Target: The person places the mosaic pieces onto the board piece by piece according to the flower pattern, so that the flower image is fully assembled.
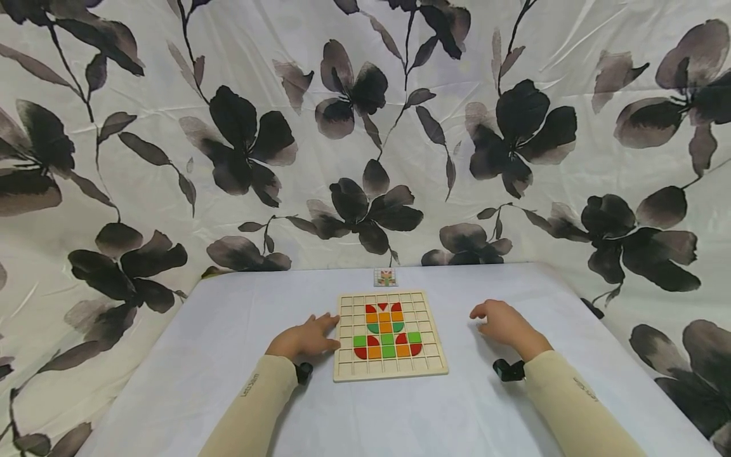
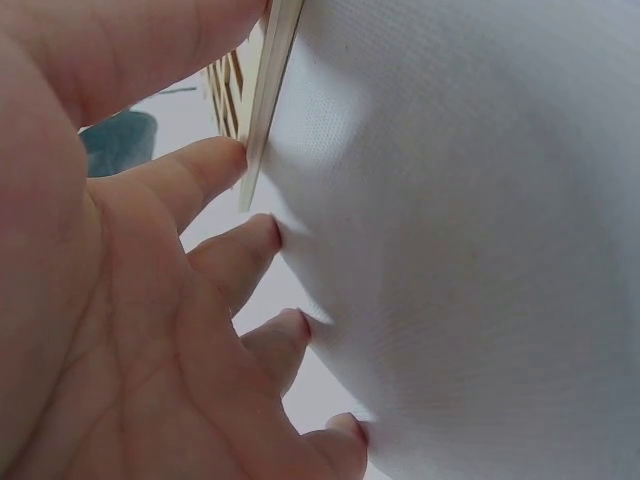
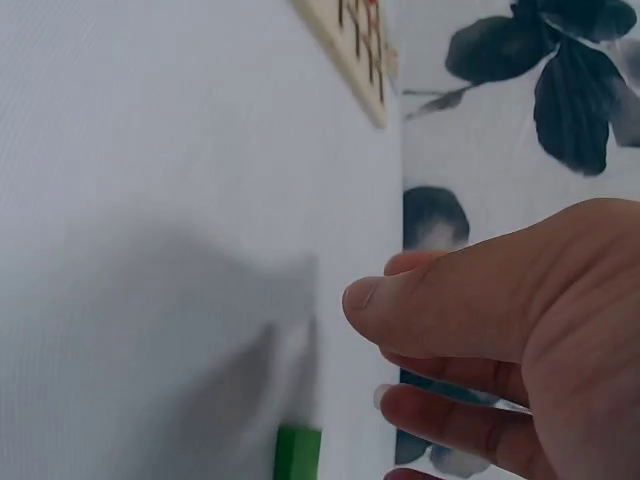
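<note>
A square wooden grid board (image 1: 435,363) lies on the white table, with red, orange and green pieces (image 1: 388,339) forming a flower-like pattern in its cells. My left hand (image 1: 308,336) rests at the board's left edge, thumb and index finger against it, the other fingers spread on the cloth. Right of the board, my right hand (image 1: 505,327) hovers over the table, fingers loosely bent and thumb near the index finger. Nothing shows in its grasp. Below it, in the right wrist view, sits a green block (image 3: 297,455); the head view does not show this block.
Behind the board lies a small card (image 1: 385,277) printed with a similar pattern. The white-covered table (image 1: 394,419) ends at a floral curtain (image 1: 365,127) at the back and sides. Each wrist wears a small black camera (image 1: 508,370).
</note>
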The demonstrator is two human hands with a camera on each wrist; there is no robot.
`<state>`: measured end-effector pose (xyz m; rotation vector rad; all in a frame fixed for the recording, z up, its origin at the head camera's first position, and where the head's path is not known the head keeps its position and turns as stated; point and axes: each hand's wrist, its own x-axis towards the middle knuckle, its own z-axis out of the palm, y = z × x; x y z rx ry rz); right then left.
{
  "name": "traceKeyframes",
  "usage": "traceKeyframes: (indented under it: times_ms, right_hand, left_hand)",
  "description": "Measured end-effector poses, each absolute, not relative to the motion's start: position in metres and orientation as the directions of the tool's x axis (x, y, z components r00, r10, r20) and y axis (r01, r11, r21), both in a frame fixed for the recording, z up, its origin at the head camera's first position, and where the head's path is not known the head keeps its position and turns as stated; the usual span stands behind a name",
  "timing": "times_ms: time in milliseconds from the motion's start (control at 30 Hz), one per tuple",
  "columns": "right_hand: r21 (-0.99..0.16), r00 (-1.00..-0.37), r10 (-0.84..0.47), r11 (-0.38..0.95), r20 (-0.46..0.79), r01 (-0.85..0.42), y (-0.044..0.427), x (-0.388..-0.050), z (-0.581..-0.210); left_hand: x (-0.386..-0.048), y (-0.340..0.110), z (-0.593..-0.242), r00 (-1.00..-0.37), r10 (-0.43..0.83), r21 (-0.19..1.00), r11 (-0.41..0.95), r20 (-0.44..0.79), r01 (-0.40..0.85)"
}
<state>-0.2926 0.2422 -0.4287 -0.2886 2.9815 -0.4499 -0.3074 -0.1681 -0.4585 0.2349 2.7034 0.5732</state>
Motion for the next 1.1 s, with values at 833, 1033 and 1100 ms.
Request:
traceKeyframes:
  times_ms: [833,1033,1100]
  right_hand:
    - [-0.327,-0.986,-0.165,0.934,-0.035,-0.145,0.259,-0.28,-0.438]
    - [-0.365,-0.981,-0.186,0.918,-0.05,-0.155,0.232,-0.28,-0.434]
    - [-0.382,-0.978,-0.202,0.909,-0.053,-0.167,0.222,-0.28,-0.433]
  left_hand:
    - [-0.308,-0.169,-0.457,-0.912,0.236,0.404,0.91,-0.335,0.087]
    - [-0.307,-0.168,-0.456,-0.916,0.226,0.389,0.917,-0.332,0.085]
    - [-0.307,-0.168,-0.456,-0.917,0.224,0.388,0.918,-0.33,0.085]
